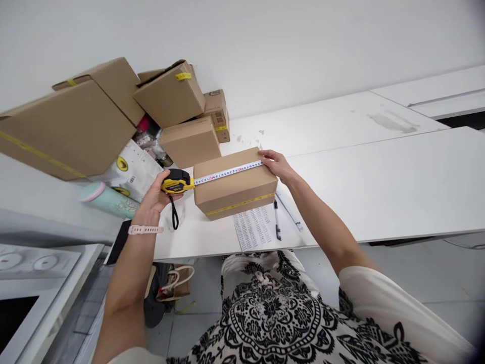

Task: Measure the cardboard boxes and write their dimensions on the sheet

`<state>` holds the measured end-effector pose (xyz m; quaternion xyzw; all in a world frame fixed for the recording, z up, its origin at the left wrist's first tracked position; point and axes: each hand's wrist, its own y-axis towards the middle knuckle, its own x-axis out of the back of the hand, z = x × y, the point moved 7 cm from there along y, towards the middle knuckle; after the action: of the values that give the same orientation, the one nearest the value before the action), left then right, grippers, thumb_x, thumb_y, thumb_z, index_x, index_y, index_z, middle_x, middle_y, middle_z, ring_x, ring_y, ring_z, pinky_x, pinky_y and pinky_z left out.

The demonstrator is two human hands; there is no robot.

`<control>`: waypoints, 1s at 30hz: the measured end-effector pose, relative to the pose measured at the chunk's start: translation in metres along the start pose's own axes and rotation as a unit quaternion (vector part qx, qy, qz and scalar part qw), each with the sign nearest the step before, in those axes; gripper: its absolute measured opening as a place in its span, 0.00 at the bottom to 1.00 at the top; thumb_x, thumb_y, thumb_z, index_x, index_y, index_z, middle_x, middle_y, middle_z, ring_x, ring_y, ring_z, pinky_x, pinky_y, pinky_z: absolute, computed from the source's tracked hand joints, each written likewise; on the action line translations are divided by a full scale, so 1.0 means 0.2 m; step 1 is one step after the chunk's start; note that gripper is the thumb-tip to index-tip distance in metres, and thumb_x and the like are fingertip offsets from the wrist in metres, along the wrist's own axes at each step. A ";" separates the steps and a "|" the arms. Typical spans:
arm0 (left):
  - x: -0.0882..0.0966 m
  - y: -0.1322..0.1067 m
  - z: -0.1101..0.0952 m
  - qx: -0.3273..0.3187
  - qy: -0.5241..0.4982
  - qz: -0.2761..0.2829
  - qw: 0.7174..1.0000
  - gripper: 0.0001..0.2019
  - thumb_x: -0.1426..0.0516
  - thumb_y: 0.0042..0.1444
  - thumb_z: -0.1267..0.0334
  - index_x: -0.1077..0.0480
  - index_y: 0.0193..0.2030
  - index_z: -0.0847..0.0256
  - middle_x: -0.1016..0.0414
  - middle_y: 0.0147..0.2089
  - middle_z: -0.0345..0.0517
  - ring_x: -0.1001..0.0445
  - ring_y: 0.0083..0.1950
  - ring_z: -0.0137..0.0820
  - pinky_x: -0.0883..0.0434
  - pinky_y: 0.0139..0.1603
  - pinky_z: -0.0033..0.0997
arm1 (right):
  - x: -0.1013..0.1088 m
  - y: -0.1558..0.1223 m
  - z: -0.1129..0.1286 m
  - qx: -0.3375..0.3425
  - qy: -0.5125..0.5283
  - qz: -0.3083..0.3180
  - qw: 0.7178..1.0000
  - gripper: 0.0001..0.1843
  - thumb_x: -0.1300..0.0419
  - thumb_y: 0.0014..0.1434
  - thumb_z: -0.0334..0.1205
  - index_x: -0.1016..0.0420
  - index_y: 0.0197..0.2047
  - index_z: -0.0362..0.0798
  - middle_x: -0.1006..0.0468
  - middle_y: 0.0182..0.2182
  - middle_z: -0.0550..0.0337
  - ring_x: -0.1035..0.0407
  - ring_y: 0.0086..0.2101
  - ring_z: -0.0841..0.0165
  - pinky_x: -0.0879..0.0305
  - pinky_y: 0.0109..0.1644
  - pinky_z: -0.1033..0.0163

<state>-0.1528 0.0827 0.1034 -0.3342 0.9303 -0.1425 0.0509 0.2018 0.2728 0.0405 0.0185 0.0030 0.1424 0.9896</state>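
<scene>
My left hand (156,194) is wrapped round a black and yellow tape measure (176,182), whose black wrist strap hangs down. From its mouth the white blade (227,173) runs across the top of a closed cardboard box (237,189) with yellow tape along its near side. At the box's right end, my right hand (276,164) holds the blade's end against the edge, fingers over the top. The tape's case sits just off the box's left edge. Under the box's near side, a printed sheet (254,228) of numbers sticks out.
On the white table (359,187), a black pen (278,220) and a ruler (291,212) lie by the sheet. Several cardboard boxes (170,93) are stacked at the back left. A mint bottle (109,198) lies left of my left hand.
</scene>
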 end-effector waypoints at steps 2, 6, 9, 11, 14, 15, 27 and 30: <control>0.02 0.02 -0.01 -0.011 0.001 0.011 1.000 0.13 0.38 0.53 0.53 0.24 0.37 0.62 0.21 0.31 0.49 0.21 0.32 0.40 0.20 0.33 0.42 | 0.00 -0.01 0.01 0.002 -0.017 -0.003 1.000 0.23 0.37 0.53 0.39 0.22 0.53 0.47 0.23 0.54 0.49 0.28 0.48 0.60 0.32 0.58 0.48; 0.09 0.05 -0.01 -0.005 -0.008 -0.011 1.000 0.11 0.39 0.54 0.55 0.24 0.37 0.61 0.21 0.31 0.50 0.20 0.33 0.42 0.19 0.36 0.46 | 0.00 -0.02 0.01 0.001 -0.031 -0.010 0.999 0.23 0.37 0.53 0.39 0.22 0.53 0.47 0.22 0.52 0.49 0.29 0.51 0.59 0.32 0.59 0.49; 0.15 0.07 0.00 0.010 -0.017 -0.031 0.999 0.11 0.40 0.56 0.55 0.24 0.37 0.62 0.22 0.30 0.51 0.19 0.35 0.45 0.19 0.39 0.49 | -0.01 -0.01 0.01 -0.002 -0.015 -0.013 1.000 0.23 0.38 0.52 0.38 0.23 0.53 0.48 0.21 0.50 0.50 0.28 0.50 0.60 0.31 0.59 0.50; 0.17 0.07 0.01 0.019 -0.013 -0.029 0.999 0.13 0.42 0.58 0.54 0.24 0.37 0.62 0.21 0.30 0.52 0.18 0.36 0.45 0.18 0.40 0.51 | -0.01 -0.01 0.00 -0.013 0.010 -0.013 1.000 0.24 0.37 0.51 0.37 0.23 0.53 0.48 0.20 0.50 0.51 0.27 0.48 0.60 0.31 0.58 0.49; 0.18 0.08 0.02 0.020 -0.005 -0.028 0.999 0.13 0.42 0.59 0.54 0.24 0.38 0.63 0.21 0.29 0.50 0.18 0.35 0.44 0.18 0.39 0.50 | -0.02 -0.01 -0.02 -0.038 0.055 -0.005 0.998 0.25 0.37 0.51 0.37 0.24 0.54 0.49 0.21 0.53 0.53 0.26 0.47 0.62 0.30 0.58 0.49; 0.18 0.08 0.02 0.021 -0.003 -0.030 0.999 0.13 0.42 0.59 0.54 0.25 0.37 0.62 0.22 0.28 0.50 0.18 0.35 0.44 0.17 0.39 0.49 | -0.02 -0.01 -0.03 -0.045 0.068 0.000 0.997 0.25 0.38 0.51 0.37 0.24 0.53 0.50 0.22 0.55 0.54 0.26 0.47 0.62 0.29 0.58 0.49; 0.19 0.11 0.03 0.009 -0.008 -0.004 1.000 0.14 0.39 0.55 0.52 0.24 0.39 0.61 0.18 0.36 0.53 0.17 0.39 0.46 0.17 0.39 0.51 | -0.05 -0.03 -0.07 -0.070 0.118 0.060 0.989 0.30 0.39 0.55 0.40 0.27 0.62 0.57 0.27 0.63 0.58 0.30 0.57 0.57 0.31 0.64 0.48; 0.20 0.11 0.04 0.011 -0.014 0.002 1.000 0.14 0.38 0.55 0.52 0.23 0.39 0.61 0.18 0.37 0.54 0.17 0.40 0.47 0.17 0.39 0.50 | -0.04 -0.03 -0.07 -0.058 0.109 0.057 0.991 0.29 0.39 0.55 0.41 0.26 0.61 0.58 0.28 0.64 0.60 0.31 0.58 0.57 0.31 0.64 0.48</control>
<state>-0.1951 0.0724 0.0901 -0.3334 0.9286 -0.1483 0.0679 0.1956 0.2649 0.0269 -0.0547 0.1014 0.1995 0.9731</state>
